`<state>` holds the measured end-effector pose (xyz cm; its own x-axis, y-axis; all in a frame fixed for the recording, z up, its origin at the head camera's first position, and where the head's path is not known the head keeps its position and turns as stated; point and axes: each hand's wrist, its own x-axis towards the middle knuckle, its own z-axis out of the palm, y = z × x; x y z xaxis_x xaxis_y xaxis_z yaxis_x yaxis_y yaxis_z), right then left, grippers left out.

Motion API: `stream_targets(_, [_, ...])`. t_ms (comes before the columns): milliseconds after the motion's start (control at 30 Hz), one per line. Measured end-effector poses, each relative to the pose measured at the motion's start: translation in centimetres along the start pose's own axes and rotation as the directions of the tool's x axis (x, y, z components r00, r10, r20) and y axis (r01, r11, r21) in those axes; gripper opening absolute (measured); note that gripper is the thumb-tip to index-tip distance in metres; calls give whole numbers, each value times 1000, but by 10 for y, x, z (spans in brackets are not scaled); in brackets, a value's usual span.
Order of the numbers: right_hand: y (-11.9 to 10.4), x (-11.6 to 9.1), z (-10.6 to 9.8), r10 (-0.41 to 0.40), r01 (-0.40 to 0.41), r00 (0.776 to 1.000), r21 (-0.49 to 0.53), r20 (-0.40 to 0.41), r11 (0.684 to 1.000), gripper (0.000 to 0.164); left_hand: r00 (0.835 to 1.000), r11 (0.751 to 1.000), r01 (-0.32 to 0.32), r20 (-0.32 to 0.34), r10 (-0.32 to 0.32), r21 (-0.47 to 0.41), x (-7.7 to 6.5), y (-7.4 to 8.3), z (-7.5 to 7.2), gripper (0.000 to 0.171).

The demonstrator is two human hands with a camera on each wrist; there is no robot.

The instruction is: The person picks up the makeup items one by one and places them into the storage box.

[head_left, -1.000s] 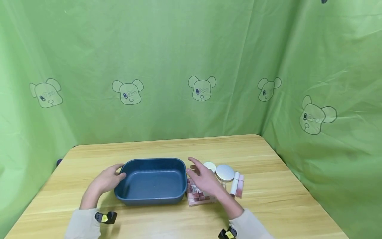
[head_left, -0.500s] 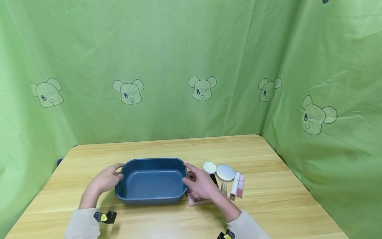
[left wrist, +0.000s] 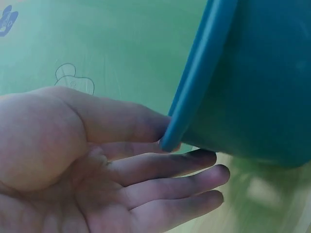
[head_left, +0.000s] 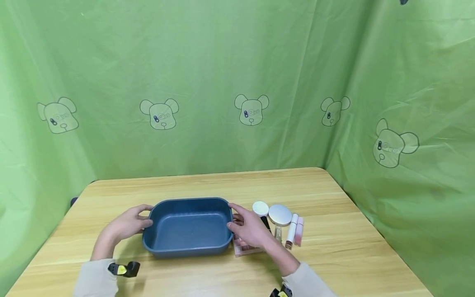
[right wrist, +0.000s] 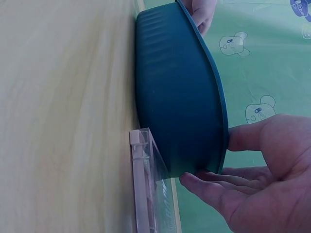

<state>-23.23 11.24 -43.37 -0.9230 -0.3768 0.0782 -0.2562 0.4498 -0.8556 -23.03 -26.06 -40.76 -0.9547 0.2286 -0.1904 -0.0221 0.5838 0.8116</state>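
Basin (head_left: 191, 231) | left hand (head_left: 128, 223): straight-fingered, touching one end | right hand (head_left: 250, 228): pinching the other end

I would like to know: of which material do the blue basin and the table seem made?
Blue basin: probably moulded plastic, satin finish; smooth, evenly coloured surface with soft highlights.
Table: wood or wood-look laminate, faint sheen; pale grain streaks leave it open.
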Motion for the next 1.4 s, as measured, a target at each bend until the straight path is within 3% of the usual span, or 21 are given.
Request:
stream_targets(300, [-1,-2,-3,57,-58,998,23,29,998,63,997,995,17,72,-10,-102,-7,-6,-9,55])
stream_targets(767, [-3,-3,-5,74,-77,996,43,51,996,64,992,995,44,124,-33,-87,-12,-9,-15,55])
stream_targets(1167, [-6,-6,-6,97,-105,991,82,92,991,65,987,995,28,159,-13,-93,-14,-11,-16,55])
stream_targets(1400, [-7,-6,-7,103,-113,989,98,102,989,66,988,995,40,154,-26,-92,-14,-12,-16,55])
